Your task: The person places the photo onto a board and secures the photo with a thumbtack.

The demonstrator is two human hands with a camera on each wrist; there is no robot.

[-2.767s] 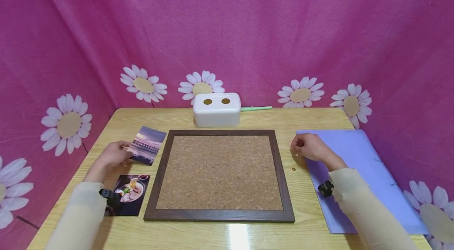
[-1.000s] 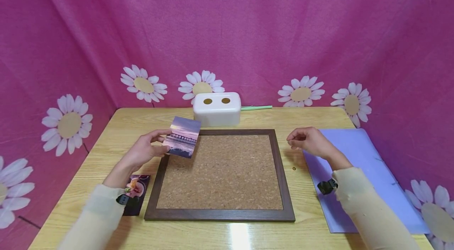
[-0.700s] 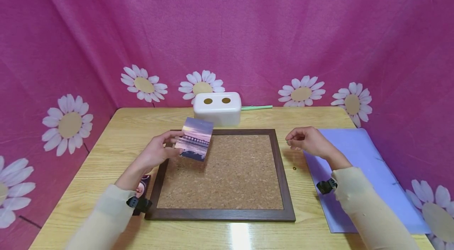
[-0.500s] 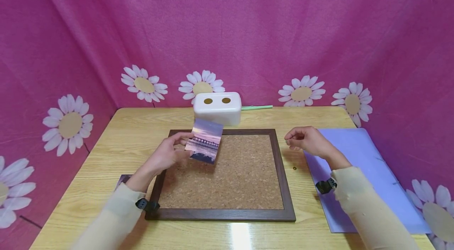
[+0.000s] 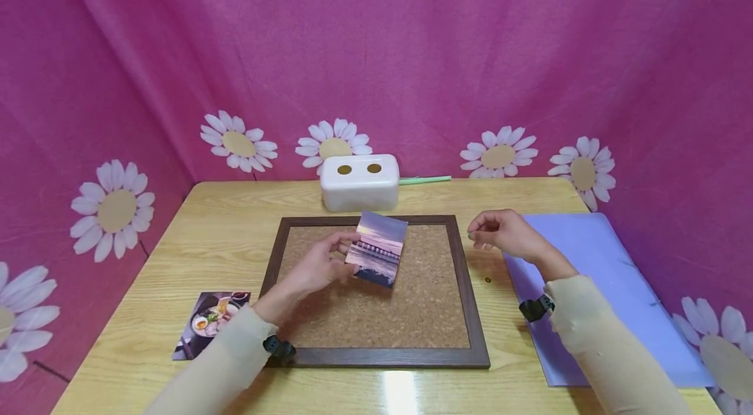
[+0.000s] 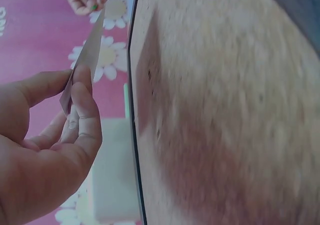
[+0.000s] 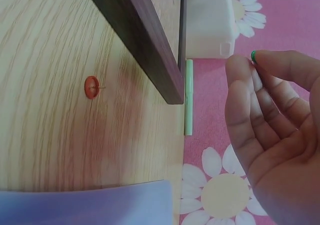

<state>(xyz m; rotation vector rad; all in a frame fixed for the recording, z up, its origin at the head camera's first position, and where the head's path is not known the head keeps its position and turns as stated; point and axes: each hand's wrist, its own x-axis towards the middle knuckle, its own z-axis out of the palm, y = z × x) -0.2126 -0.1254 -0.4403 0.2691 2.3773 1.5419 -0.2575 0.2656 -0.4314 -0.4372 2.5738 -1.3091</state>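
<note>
L hand [image 5: 317, 267] pinching photo [image 5: 381, 248], R hand [image 5: 507, 232] w/ pin [image 7: 254, 56], white marks [image 6: 2, 21] illeg.

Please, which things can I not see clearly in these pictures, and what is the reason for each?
Green piece, right wrist view: very small, partly covered by the right hand.
Food photo, head view: the left sleeve covers its lower right part.
Held photo, left wrist view: nearly edge-on, so its image is unreadable.
Blue sheet, right wrist view: cut off by the picture's edges.

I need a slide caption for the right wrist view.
Right hand pinches a small green object; an orange thumbtack lies on the wooden table.
</note>
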